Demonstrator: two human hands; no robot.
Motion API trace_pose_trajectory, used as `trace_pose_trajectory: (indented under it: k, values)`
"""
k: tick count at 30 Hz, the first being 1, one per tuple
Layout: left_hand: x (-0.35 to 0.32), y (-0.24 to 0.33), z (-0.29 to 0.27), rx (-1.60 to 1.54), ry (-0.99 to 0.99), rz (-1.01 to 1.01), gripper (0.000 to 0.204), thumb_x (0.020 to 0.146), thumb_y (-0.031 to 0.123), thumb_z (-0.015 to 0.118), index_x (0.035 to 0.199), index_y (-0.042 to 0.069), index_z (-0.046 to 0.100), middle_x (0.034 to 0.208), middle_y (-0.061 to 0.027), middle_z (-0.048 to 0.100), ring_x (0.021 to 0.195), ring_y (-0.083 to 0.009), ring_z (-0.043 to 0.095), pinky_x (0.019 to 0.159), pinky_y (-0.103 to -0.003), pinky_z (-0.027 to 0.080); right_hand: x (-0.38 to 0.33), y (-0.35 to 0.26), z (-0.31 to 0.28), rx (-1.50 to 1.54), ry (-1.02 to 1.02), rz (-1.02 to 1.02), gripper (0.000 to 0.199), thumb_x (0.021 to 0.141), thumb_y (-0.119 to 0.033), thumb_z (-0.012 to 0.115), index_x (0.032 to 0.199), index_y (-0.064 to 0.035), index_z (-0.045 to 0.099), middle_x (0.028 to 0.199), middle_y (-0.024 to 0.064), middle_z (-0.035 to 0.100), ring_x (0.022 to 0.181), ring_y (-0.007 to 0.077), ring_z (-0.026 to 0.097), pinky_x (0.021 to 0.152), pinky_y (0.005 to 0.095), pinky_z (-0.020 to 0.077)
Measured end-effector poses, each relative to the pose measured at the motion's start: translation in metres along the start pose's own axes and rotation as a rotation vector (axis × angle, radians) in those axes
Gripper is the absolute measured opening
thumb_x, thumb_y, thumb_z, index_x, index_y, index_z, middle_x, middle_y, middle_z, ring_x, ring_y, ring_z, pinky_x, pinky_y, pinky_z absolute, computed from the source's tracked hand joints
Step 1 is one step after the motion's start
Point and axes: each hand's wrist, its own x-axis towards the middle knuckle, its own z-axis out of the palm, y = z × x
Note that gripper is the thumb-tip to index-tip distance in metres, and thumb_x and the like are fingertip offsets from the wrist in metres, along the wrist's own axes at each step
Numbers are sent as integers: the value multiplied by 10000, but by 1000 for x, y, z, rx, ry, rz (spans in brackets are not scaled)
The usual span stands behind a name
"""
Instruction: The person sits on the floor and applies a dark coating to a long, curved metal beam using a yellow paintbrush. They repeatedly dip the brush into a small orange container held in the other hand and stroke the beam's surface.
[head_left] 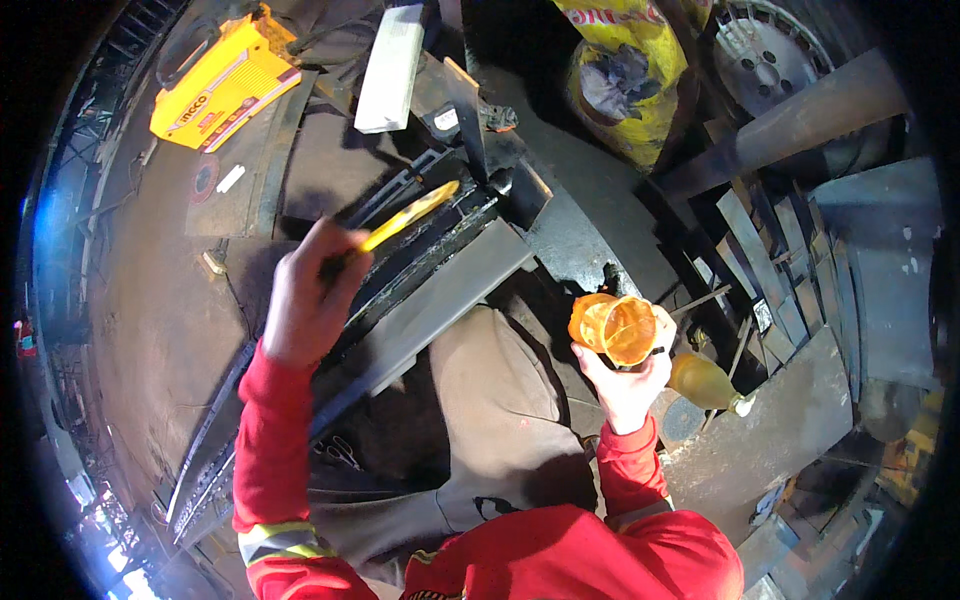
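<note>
My left hand (pixel 312 290) is closed round one end of a slim yellow stick-shaped tool (pixel 412 216), which points up and to the right. Its exact kind I cannot make out, since my fingers hide the near end. Below the tool, dark metal bars and a flat grey bar (pixel 440 300) run slantwise beside my leg. On the other side, my right hand (pixel 635 380) grips an orange-smeared plastic cup (pixel 630 332), tilted so that its mouth and orange inside show. Close to that hand lies a bottle (pixel 705 380) of yellowish liquid with a white cap.
A yellow box-shaped machine (pixel 228 88) with a handle stands at the far left, with a white oblong block (pixel 391 70) to its right. A yellow sack (pixel 630 80), a wheel cover (pixel 765 60) and a thick pipe (pixel 790 125) occupy the far right. Several metal strips (pixel 750 240) lie nearer.
</note>
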Motion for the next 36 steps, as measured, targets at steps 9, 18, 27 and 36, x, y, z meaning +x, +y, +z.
trace_pose_trajectory:
  k: [9, 18, 27, 36]
  values:
    - [17, -9, 6, -67, -159, 55, 234, 904, 183, 690, 1031, -3, 628, 952, -69, 672, 947, -163, 609, 914, -316, 447, -5, -8, -14, -87, -17, -161, 660, 546, -198, 979, 1083, -37, 629, 1134, 118, 571, 1087, 276, 570, 960, 411, 467]
    - [-17, 12, 11, 456, -111, 491, 136, 836, 14, 672, 956, 40, 613, 804, -143, 548, 771, -354, 569, 678, -439, 457, -4, -17, -8, 42, -78, -72, 635, 554, -171, 974, 1066, -72, 612, 1126, 122, 567, 1096, 305, 548, 1016, 456, 432]
    - [-23, 7, 15, 350, 24, 468, 157, 827, -27, 691, 968, 34, 656, 786, -131, 578, 729, -330, 588, 682, -407, 486, 16, -24, 5, 9, -162, -197, 596, 578, -245, 960, 1036, -86, 613, 1120, 117, 568, 1121, 318, 525, 988, 467, 435]
    - [-55, 35, 4, 145, 28, 84, 149, 857, 1, 722, 993, -7, 662, 894, -103, 673, 835, -174, 631, 757, -314, 498, 30, -21, 23, -79, -247, -362, 674, 558, -242, 903, 1158, -82, 640, 1115, 102, 629, 1155, 326, 506, 1000, 475, 406]
